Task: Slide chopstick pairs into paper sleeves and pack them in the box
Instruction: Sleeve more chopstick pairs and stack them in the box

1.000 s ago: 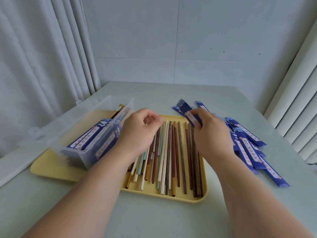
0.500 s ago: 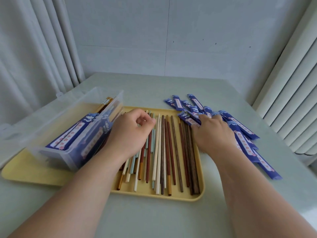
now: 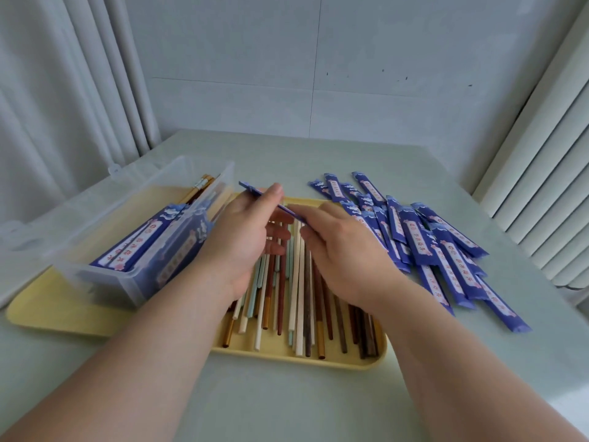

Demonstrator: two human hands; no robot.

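At far left a clear plastic box [image 3: 153, 218] sits on the yellow tray [image 3: 47, 309], already holding sleeved pairs. Just right, the left hand [image 3: 245, 237] and right hand [image 3: 344, 247] share a grip on one blue paper sleeve [image 3: 255, 192], held edge-on above the loose chopsticks [image 3: 296, 301]. Spare sleeves [image 3: 427, 240] litter the bench [image 3: 318, 400] at right.
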